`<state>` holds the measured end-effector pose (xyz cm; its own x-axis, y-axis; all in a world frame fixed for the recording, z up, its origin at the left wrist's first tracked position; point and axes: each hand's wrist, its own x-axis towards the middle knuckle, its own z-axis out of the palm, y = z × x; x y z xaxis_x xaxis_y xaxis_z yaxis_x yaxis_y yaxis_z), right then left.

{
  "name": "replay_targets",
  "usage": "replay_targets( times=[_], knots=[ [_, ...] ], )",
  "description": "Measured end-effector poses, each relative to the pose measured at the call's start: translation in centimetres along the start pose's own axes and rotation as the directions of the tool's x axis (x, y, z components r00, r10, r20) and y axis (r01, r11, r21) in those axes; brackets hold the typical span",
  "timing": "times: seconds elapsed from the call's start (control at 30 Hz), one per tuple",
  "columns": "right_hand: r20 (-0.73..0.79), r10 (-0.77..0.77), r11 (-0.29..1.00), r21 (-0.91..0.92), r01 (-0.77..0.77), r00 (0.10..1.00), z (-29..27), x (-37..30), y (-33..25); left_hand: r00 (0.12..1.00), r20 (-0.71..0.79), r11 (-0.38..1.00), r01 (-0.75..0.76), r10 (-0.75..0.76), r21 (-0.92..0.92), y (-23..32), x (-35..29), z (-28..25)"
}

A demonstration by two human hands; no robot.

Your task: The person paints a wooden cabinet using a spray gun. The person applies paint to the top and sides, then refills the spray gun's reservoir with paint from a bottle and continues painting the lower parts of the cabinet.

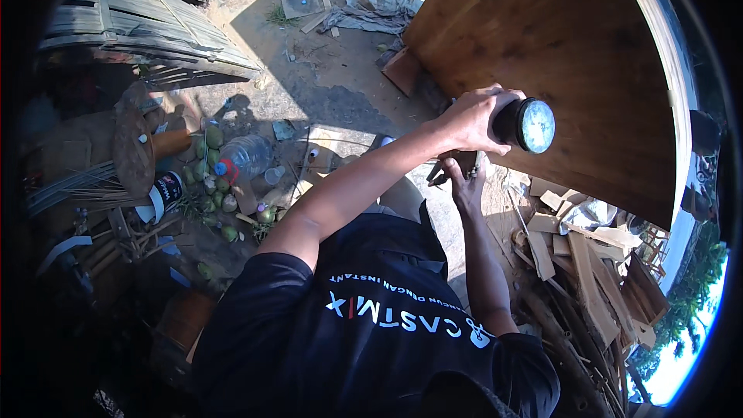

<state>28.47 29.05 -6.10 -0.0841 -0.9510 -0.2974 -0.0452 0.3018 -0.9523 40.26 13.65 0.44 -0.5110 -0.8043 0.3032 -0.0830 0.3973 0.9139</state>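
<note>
My left hand (pixel 484 118) is closed around a short black cylinder (pixel 511 125) with a pale, shiny round end. Just below it, my right hand (pixel 467 186) has its thumb and fingers raised around a small brown piece (pixel 462 159), mostly hidden, so I cannot make out what it is. The two hands are close together, in front of a large brown wooden panel (pixel 557 62) that stands tilted at the right.
Wood offcuts (pixel 592 271) lie heaped at the lower right. On the left are green coconuts (pixel 213 156), a clear plastic jug (pixel 246 156), a black-and-white bucket (pixel 164 193) and thin sticks. A slatted wooden structure (pixel 139 23) stands at the far left.
</note>
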Motion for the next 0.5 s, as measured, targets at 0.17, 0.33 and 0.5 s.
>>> replay_targets(
  times=[0.17, 0.33, 0.5],
  knots=[
    [-0.174, -0.256, 0.965, 0.012, 0.262, 0.951, 0.4, 5.1, 1.4, 0.989, -0.018, 0.982, 0.142, -0.145, -0.123, 0.2, 3.4, -1.5],
    [-0.288, -0.317, 0.946, -0.036, 0.321, 0.904, 1.8, 9.4, 2.4, 0.987, 0.111, 0.968, 0.134, -0.112, -0.214, 0.1, 6.7, -4.9],
    [-0.436, -0.281, 0.957, -0.199, 0.213, 0.855, 4.5, 12.4, -2.9, 0.977, -0.197, 0.997, 0.076, -0.079, -0.024, -8.0, 5.3, -7.5]
  ],
)
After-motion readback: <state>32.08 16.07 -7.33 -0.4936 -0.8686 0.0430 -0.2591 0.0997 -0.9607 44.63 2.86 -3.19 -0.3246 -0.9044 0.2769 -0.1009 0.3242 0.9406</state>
